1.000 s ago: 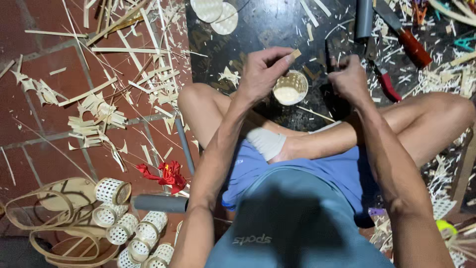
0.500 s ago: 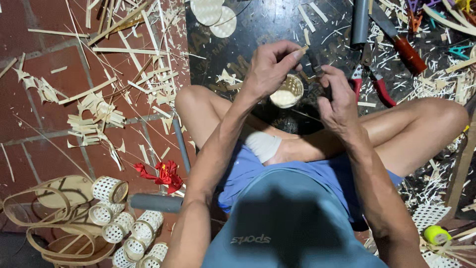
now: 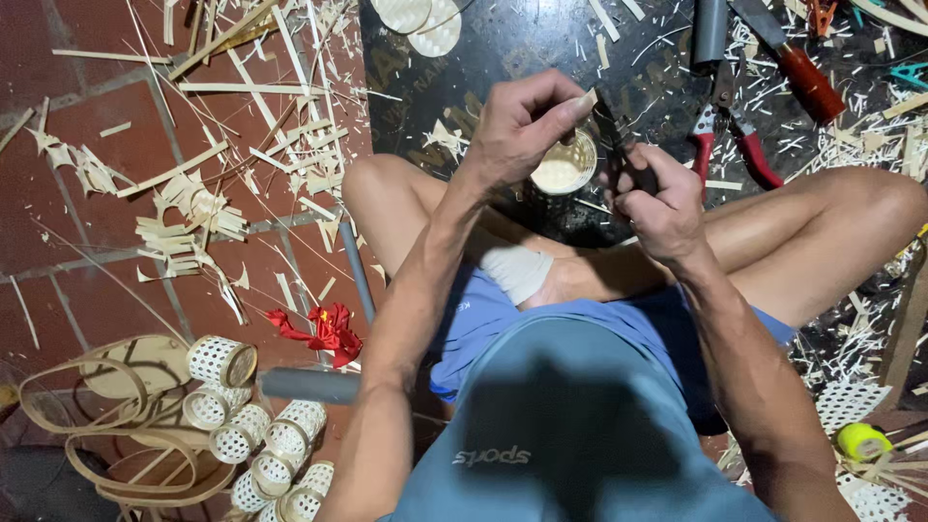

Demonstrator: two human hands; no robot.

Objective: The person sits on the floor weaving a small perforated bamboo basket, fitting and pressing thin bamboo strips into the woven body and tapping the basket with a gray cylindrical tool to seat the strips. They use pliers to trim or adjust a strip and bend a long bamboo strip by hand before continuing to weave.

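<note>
I sit cross-legged on the floor. My left hand (image 3: 522, 126) pinches a thin bamboo strip and holds a small round woven cup (image 3: 564, 166) just above my shin. My right hand (image 3: 655, 201) is closed on the dark handles of a small cutting tool (image 3: 614, 135), whose tip points up at the strip's end beside the cup's rim. Both hands are close together over a black board (image 3: 503, 68).
Red-handled pliers (image 3: 727, 135) and a red-handled knife (image 3: 797, 70) lie on the board to the right. Bamboo strips and shavings (image 3: 193, 213) litter the brick floor at left. Several finished woven cups (image 3: 256, 435), coiled strips, a grey tube (image 3: 309, 385) and red ribbon (image 3: 324, 327) lie at lower left.
My right hand has come in from the right with the cutting tool and met my left hand at the cup. The hands have drawn together.
</note>
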